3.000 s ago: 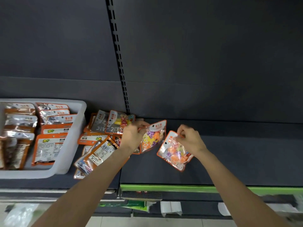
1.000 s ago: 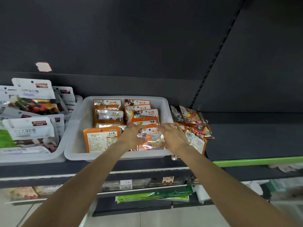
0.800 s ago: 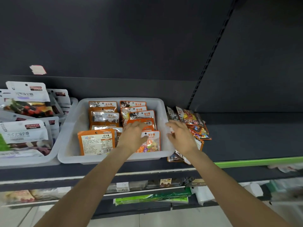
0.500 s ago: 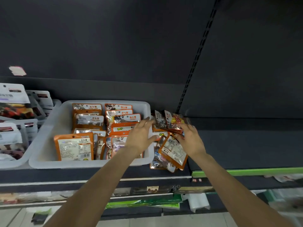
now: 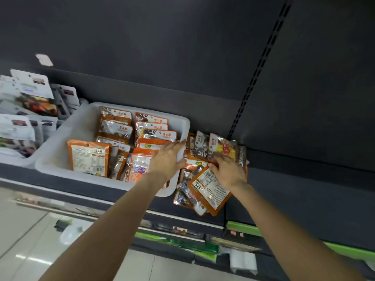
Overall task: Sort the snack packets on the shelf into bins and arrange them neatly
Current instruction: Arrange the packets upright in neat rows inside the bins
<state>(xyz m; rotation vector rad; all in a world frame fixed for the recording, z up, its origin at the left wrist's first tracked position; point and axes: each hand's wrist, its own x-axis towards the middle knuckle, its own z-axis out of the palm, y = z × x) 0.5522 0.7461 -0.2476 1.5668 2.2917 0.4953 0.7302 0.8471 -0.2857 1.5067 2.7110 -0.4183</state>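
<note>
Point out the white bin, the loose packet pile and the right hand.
white bin (image 5: 60,151), head view, bare left wall.
loose packet pile (image 5: 209,191), head view, front packet's label.
right hand (image 5: 229,169), head view, back of hand.

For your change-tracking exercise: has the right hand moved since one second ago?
Yes. The right hand moved rightward, from over the white bin onto the loose packet pile.

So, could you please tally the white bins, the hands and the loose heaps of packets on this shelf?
White bins: 2, the orange-packet bin and the white-packet bin
Hands: 2, the left hand and the right hand
Loose heaps: 1, the packet heap beside the orange-packet bin
Total: 5
</note>
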